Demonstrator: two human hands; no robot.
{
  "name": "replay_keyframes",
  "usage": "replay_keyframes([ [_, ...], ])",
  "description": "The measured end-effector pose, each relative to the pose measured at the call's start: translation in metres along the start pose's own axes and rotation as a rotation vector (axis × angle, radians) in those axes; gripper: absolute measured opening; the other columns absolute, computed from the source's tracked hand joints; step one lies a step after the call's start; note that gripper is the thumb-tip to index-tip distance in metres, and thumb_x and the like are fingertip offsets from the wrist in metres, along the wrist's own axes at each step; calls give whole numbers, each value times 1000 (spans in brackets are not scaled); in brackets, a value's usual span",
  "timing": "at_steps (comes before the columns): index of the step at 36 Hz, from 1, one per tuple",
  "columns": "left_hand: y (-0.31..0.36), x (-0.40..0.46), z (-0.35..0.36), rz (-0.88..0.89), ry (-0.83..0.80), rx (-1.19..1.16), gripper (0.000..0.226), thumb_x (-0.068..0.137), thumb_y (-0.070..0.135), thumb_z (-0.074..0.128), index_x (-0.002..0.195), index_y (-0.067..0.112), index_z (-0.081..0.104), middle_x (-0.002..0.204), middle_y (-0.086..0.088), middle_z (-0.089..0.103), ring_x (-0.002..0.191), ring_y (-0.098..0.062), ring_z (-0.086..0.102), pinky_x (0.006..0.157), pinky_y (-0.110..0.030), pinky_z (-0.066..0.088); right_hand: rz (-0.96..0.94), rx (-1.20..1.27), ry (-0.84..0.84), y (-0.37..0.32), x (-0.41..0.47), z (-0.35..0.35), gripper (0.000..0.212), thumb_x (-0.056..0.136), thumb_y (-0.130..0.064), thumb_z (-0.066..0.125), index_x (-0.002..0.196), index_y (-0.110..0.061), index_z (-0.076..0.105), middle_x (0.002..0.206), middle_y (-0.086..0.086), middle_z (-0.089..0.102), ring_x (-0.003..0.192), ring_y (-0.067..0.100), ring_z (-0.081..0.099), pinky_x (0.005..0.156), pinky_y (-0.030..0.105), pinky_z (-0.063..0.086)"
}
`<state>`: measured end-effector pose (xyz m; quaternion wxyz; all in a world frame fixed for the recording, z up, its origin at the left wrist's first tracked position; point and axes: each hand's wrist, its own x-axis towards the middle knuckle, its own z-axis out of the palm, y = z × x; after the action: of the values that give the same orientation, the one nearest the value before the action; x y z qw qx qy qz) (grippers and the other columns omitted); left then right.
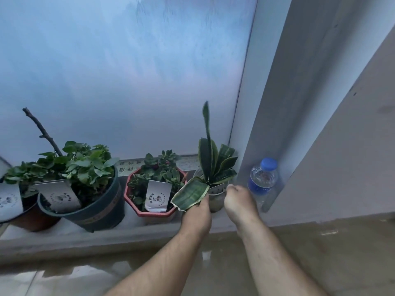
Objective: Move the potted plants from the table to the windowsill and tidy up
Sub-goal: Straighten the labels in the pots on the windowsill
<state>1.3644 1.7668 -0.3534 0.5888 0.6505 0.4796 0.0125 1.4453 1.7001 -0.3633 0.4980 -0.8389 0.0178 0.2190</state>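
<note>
Striped snake plant in its pale plastic pot (215, 195), clasped by both hands' grip, left hand (197, 214) and right hand (237, 201), joins 3 potted plants left of it on the windowsill (85, 236); tidying remains.

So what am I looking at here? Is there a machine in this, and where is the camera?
No machine: these are a person's two bare arms, filmed by one wide-angle camera worn on the head, looking forward and down. That is why the arms come in from the bottom edge.

Ahead is a windowsill under a frosted window. Along it stand potted plants: a dark green pot with leafy growth, a red pot with a white label card, and another pot cut off at the left edge. At the right end is a small pale pot holding a stiff striped plant.

The left hand and the right hand are on either side of that pale pot, apparently gripping it. A water bottle with a blue cap stands beside it.
</note>
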Motion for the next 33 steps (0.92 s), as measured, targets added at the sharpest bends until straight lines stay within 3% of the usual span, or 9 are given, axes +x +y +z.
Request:
replay_keyframes([
  [4, -5, -3, 1, 37, 8, -42, 30, 98, 31, 52, 91, 6, 67, 91, -9, 66, 93, -27, 58, 74, -30, 38, 7, 26, -25, -3, 1, -2, 34, 105, -28, 41, 125, -10, 62, 120, 9, 62, 113, 29, 57, 92, 34, 42],
  [7, -5, -9, 1, 35, -8, -48, 31, 92, 13, 54, 62, 14, 49, 60, 1, 44, 66, -22, 40, 55, -33, 31, -13, 105, -69, 3, 10, 6, 35, 101, -33, 43, 125, -15, 62, 124, 7, 65, 119, 28, 58, 107, 43, 44],
  [11, -3, -9, -3, 52, 0, 11, 34, 92, 14, 55, 60, 13, 45, 58, 1, 42, 59, -19, 37, 52, -29, 32, -6, 160, -57, 23, 31, 16, 48, 89, -42, 40, 121, -14, 63, 125, 12, 67, 118, 32, 60, 109, 52, 45],
  [17, -2, -9, -7, 109, -46, -8, 34, 93, 16, 57, 60, 17, 49, 57, 6, 44, 58, -12, 39, 50, -23, 33, 9, 79, -36, -1, -3, 1, 35, 105, -30, 38, 116, -8, 63, 119, 14, 65, 107, 28, 58, 89, 38, 43],
  [21, 2, -7, -11, 116, -65, 40, 34, 95, 27, 57, 63, 17, 52, 62, 8, 52, 66, -13, 49, 59, -30, 35, 10, 70, -26, 0, -4, -1, 38, 105, -30, 39, 126, -7, 62, 129, 12, 63, 115, 27, 57, 93, 36, 41],
  [26, -1, -8, -17, 94, -69, 138, 29, 92, 17, 55, 64, 15, 47, 62, 0, 46, 56, -13, 40, 49, -25, 32, 20, 34, -41, 1, -4, -5, 36, 106, -30, 36, 89, -10, 62, 93, 10, 64, 88, 23, 54, 80, 35, 41],
  [29, -7, -16, -20, 120, -87, 113, 6, 91, 14, 56, 86, 12, 57, 78, 2, 57, 70, -12, 51, 56, -21, 40, -47, -98, -10, 0, -8, -12, 33, 107, -30, 35, 89, -11, 56, 92, 9, 61, 89, 25, 52, 76, 33, 36],
  [31, -11, -24, -24, 153, -93, 52, 16, 92, 11, 56, 105, 20, 54, 91, 15, 58, 86, -4, 56, 74, -18, 41, -104, -230, -1, 1, -11, -15, 22, 105, -31, 37, 95, -14, 48, 99, 10, 56, 92, 25, 49, 78, 32, 35],
  [33, -12, -32, -29, 208, -108, 50, 24, 94, 7, 54, 108, 26, 49, 94, 23, 53, 84, 10, 52, 69, -4, 40, -142, -345, -2, 3, -15, -15, 11, 103, -27, 40, 96, -18, 41, 99, 11, 52, 91, 23, 46, 77, 31, 33],
])
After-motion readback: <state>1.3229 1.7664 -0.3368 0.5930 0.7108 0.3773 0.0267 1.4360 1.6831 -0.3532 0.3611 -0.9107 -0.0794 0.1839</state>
